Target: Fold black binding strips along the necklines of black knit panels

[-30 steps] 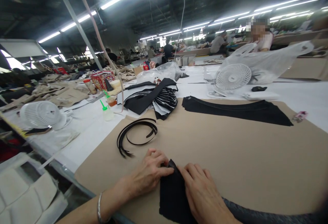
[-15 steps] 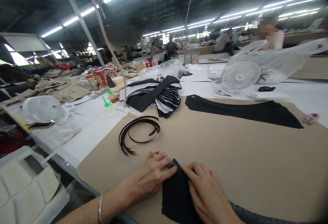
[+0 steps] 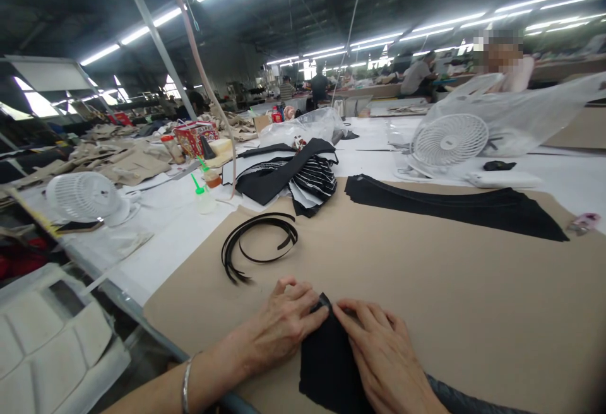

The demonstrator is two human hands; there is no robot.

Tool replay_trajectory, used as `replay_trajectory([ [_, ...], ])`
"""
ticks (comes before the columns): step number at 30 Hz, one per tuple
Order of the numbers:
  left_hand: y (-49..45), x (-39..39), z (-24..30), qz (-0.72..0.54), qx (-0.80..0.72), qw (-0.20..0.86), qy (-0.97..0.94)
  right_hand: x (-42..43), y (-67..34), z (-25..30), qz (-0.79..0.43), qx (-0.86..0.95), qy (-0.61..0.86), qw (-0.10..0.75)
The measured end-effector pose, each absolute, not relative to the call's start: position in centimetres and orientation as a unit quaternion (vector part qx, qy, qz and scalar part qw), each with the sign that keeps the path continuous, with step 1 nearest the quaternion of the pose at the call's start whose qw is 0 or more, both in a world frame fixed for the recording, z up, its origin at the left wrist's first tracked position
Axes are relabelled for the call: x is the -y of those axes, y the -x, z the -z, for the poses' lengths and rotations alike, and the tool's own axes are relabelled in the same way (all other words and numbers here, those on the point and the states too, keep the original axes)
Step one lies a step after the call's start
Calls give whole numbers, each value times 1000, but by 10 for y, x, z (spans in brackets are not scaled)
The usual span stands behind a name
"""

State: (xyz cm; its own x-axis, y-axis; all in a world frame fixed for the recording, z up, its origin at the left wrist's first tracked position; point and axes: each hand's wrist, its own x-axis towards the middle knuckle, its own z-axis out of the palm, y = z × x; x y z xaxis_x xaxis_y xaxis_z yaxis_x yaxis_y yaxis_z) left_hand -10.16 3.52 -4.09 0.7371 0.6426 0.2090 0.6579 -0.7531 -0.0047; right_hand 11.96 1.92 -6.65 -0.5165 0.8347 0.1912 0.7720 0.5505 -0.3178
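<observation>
A black fabric piece [image 3: 326, 363] lies on the tan sheet at the front, its narrow top end between my two hands. My left hand [image 3: 291, 316], with a silver bangle at the wrist, has its fingers curled and pinches the left side of that end. From the right, my right hand [image 3: 379, 341] grips the opposite edge, index fingertip and thumb close to the left thumb. Part of the fabric is hidden beneath the right hand. A coil of black strips [image 3: 231, 247] rests beyond my left hand.
The tan sheet [image 3: 426, 275] covers the near table. Long black pieces [image 3: 454, 206] lie at its far edge, left of them a pile of black and white pieces [image 3: 288, 177]. White fans [image 3: 447, 139] stand behind, with green-tipped bottles [image 3: 203, 199] at left. People [image 3: 419, 76] sit in the background.
The view has shifted slightly, so the surroundings appear a little further right. Both hands stay at the top end of the black fabric piece, with only small finger movement.
</observation>
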Motion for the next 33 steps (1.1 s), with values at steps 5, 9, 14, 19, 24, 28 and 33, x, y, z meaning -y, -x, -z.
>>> replay_trajectory([
  [5,102,-35,47,100,348,42,931,-16,-120,74,-46,871,458,171],
  [9,103,-35,47,109,345,48,931,-13,-119,82,18,877,437,199],
  [14,104,-34,44,117,360,28,925,-16,-122,82,32,867,447,217],
  [19,100,-34,43,140,377,-24,915,-17,-127,76,-34,862,446,239],
  [24,91,-41,40,214,434,-86,871,-14,-121,74,-20,847,443,294],
  [28,87,-55,35,232,454,-111,853,-14,-118,74,-2,841,439,316],
  [33,92,-75,37,182,404,-108,890,-16,-119,75,16,848,430,309],
])
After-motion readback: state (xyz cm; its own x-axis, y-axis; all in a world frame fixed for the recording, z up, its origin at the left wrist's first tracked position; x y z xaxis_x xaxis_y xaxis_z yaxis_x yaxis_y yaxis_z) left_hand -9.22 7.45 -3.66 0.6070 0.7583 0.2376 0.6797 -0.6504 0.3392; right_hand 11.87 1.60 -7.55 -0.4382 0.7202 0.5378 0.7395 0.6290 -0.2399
